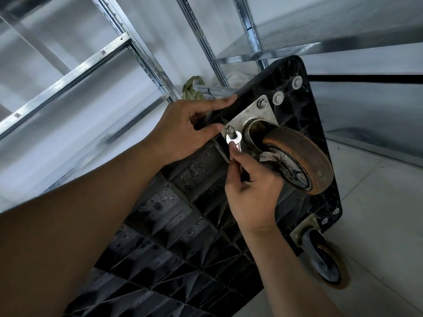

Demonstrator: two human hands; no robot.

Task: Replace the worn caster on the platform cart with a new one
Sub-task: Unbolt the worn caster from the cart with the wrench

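Head view, first voice: Where is the caster, and how far along is the swap?

Second voice: Early, I judge. The platform cart [183, 225] stands tipped on its side on the floor [377, 202], ribbed underside facing us. The worn caster [297, 156], with its rust-brown wheel, sits at 3 o'clock, bolted on by its mounting plate [251, 115]. Two nuts show on the plate, near nut [229, 129] and far nut [262, 103]; the other corners are hidden.

First voice: And the hands?

Second voice: The left grip [185, 129] clasps the cart's edge at 12 o'clock. The right grip [251, 193] pinches a wrench [233, 139], its head just beside the near nut; whether it is seated I cannot tell. No new caster is in sight. Unbolting, removal and refitting all appear to remain.
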